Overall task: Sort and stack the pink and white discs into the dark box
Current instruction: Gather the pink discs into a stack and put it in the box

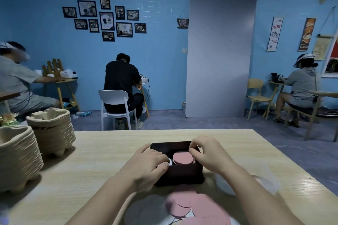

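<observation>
1. The dark rectangular plastic box is set at the near middle of the table, and a stack of round pink discs is seen inside it on the right, its top just below the rim
2. A thin round white disc is glimpsed in the box's left part, just beside the pink stack; how many white ones lie under it is hidden by the left hand
3. The left hand is curled over the box's left wall, and the white disc appears to be pinched at its fingertips
4. The right hand is bent over the far right corner, its thumb touching the pink stack's edge; whether the stack is gripped or only steadied cannot be told
5. The task is judged partly done: loose pink discs and loose white discs are spread overlapping just in front of the box, not yet sorted
6. A clear plastic bag is laid just right of the box; its contents cannot be made out
7. Two stacks of beige pulp cup trays are stood at the left of the pale wooden table
</observation>
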The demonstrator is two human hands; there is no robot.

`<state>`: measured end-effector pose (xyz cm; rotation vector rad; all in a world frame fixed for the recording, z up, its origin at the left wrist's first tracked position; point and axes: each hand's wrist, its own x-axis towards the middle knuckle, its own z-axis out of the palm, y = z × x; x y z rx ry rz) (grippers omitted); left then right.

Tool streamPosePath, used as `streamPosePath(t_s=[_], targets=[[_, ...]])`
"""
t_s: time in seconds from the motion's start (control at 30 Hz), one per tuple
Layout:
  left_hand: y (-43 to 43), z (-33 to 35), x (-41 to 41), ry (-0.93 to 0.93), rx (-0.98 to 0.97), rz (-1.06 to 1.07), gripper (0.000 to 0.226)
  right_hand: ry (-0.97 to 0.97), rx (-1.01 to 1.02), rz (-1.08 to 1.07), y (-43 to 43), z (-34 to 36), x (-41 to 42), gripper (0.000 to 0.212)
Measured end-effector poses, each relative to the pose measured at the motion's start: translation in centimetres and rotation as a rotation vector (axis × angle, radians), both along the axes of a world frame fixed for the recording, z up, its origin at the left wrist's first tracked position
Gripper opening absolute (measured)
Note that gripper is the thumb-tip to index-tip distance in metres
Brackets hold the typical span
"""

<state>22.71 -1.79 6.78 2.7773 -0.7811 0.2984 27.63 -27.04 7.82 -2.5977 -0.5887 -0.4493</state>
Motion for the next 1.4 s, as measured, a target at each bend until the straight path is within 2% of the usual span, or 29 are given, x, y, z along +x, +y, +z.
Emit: streamPosePath(t_s=[0.17,0.27,0.43,0.6,0.73,0.8,0.93,1.13,1.4], targets=[[-1.6,0.5,1.8,0.046,0.265,-0.052,0.060,-0.036,0.104,0.068,-1.3,-1.4,-1.0,0.019],[-2.3,0.3,2.3,0.077,0.283,-0.059,0.069,-0.039,0.112,0.077,-1.4,-1.4,-1.4,0.025],[-2.8,0.9,1.6,0.098,0.247,-0.078,0.069,-0.044,0.107,0.078,-1.5,-1.2,-1.6,0.028],[-1.5,0.6,0.4,-0.025,0.084,-0.037,0.068,-0.089,0.103,0.091,-1.6,-0.9,-2.0,0.016],[-0.1,-0.8,-1.0,-0.205,-0.128,-0.041,0.041,-0.187,0.162,0.120,-1.1,-0.6,-3.7,0.012],[0.0,-1.6,-1.9,-0.269,-0.159,-0.045,0.033,-0.232,0.187,0.144,-0.6,-1.0,-5.2,0.008],[-0.4,-2.8,-4.1,-0.341,-0.202,-0.060,0.036,-0.275,0.198,0.204,-0.3,-2.5,-8.5,0.004],[-1.8,-4.9,-7.9,-0.254,-0.296,-0.108,0.034,-0.165,0.143,0.214,-2.1,-5.2,-12.3,0.006],[-2.3,-6.6,-8.6,-0.168,-0.324,-0.108,0.032,0.037,0.068,0.195,-4.8,-6.5,-14.6,0.021]])
